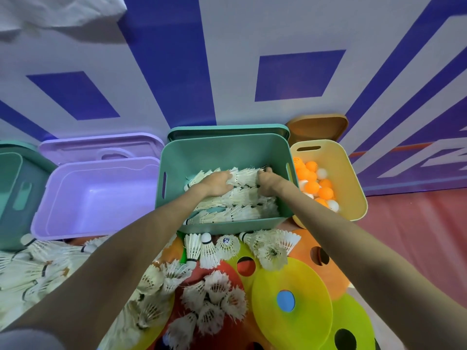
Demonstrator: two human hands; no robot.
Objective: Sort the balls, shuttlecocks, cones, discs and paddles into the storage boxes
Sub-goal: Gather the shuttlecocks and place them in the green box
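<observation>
Now both hands, left hand point(218, 183) and right hand point(267, 181), press flat, grip released, on shuttlecocks point(242, 195) in the green box point(227, 150); best press gently so feathers aren't crushed.

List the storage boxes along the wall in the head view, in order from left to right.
dark green box → purple box → teal box with shuttlecocks → yellow box with balls
</observation>
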